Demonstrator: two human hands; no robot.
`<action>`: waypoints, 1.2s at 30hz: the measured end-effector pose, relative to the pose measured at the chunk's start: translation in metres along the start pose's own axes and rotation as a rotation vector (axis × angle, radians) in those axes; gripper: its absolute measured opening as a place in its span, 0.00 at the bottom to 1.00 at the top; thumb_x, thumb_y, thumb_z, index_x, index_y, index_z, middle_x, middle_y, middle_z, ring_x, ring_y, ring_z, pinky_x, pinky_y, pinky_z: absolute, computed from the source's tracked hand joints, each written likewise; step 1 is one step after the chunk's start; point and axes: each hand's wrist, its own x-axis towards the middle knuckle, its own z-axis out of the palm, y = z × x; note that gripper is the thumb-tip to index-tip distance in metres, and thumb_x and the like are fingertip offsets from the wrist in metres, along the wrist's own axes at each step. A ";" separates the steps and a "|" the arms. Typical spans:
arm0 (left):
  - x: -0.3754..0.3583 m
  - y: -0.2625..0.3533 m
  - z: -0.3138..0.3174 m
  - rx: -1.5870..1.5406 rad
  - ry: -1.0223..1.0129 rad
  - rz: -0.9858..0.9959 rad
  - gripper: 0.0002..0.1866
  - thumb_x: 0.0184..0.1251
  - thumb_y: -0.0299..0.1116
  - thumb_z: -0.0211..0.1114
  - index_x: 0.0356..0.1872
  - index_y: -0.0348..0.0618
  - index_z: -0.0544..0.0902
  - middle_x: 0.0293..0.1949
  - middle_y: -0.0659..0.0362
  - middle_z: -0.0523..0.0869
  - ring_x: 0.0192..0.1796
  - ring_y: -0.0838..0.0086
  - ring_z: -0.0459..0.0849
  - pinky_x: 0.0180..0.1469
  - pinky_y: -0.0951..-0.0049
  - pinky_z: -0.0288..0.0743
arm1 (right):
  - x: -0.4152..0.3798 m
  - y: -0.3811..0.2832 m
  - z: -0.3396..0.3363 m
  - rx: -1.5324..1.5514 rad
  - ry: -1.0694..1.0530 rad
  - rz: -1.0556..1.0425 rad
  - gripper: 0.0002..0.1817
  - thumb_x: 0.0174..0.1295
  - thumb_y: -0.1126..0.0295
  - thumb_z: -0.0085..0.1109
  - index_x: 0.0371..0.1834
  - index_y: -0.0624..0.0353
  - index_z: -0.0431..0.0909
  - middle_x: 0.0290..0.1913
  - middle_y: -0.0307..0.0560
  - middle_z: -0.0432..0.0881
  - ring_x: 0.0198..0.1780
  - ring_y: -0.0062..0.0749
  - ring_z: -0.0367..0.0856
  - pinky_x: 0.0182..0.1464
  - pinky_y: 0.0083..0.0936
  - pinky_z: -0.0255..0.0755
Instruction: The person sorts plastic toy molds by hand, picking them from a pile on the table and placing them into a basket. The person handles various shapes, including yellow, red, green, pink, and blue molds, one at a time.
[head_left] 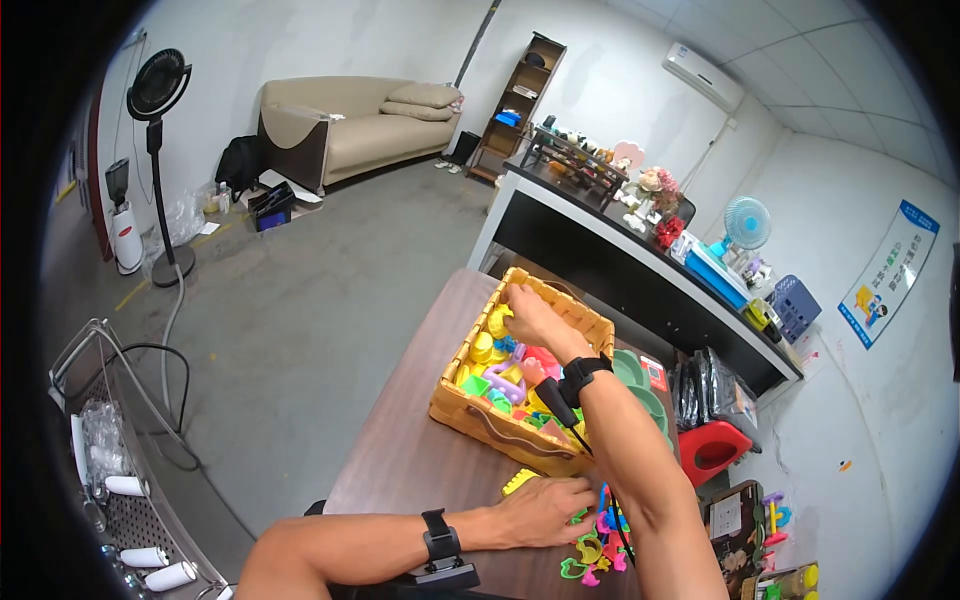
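Observation:
A woven basket [500, 425] full of colourful plastic toys stands on the brown table [400, 460]. My right hand [530, 315] reaches inside near its far left corner, fingers closed at a yellow plastic toy [499, 321]. Below the basket, my left hand [545, 512] rests low over the tabletop, palm down with bent fingers. What lies under those fingers is hidden. A yellow toy piece [518, 482] touches or lies just beside the back of this hand. Small cutter-like toys [590, 550] in green, pink, yellow and blue lie by its fingertips.
Green trays [632, 375] stand right of the basket, with a red plastic object [715, 452] beyond. A dark desk [620, 260] holds flowers and a fan [745, 225]. A wire cart [150, 520] stands left. A cable hangs from my right wrist strap [582, 378].

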 end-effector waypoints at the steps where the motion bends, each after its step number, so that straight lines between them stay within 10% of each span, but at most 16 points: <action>1: 0.001 0.001 0.002 -0.018 0.021 0.012 0.12 0.84 0.41 0.76 0.50 0.42 0.91 0.47 0.53 0.89 0.48 0.52 0.95 0.48 0.50 0.92 | -0.011 -0.025 -0.025 0.040 -0.008 0.040 0.20 0.78 0.71 0.68 0.69 0.65 0.85 0.62 0.66 0.88 0.68 0.66 0.88 0.74 0.54 0.82; 19: 0.008 0.001 0.006 -0.064 0.090 0.046 0.10 0.83 0.38 0.77 0.48 0.42 0.91 0.46 0.53 0.89 0.46 0.51 0.95 0.46 0.49 0.90 | -0.033 -0.026 -0.030 -0.003 -0.351 -0.033 0.40 0.76 0.76 0.70 0.94 0.50 0.80 0.76 0.66 0.82 0.78 0.65 0.83 0.83 0.50 0.78; 28: 0.005 0.004 -0.006 -0.091 0.046 0.009 0.11 0.83 0.38 0.76 0.49 0.40 0.90 0.47 0.51 0.89 0.45 0.46 0.95 0.46 0.46 0.90 | -0.054 -0.102 -0.098 0.090 -0.311 -0.046 0.20 0.77 0.75 0.67 0.66 0.59 1.00 0.64 0.62 1.00 0.66 0.61 0.97 0.75 0.48 0.87; 36: 0.000 0.001 -0.007 -0.088 0.064 0.021 0.12 0.84 0.39 0.76 0.49 0.40 0.90 0.46 0.51 0.89 0.45 0.47 0.95 0.46 0.47 0.90 | -0.037 -0.080 -0.071 0.020 -0.353 -0.031 0.22 0.78 0.73 0.65 0.71 0.58 0.98 0.65 0.65 0.98 0.66 0.62 0.96 0.74 0.48 0.88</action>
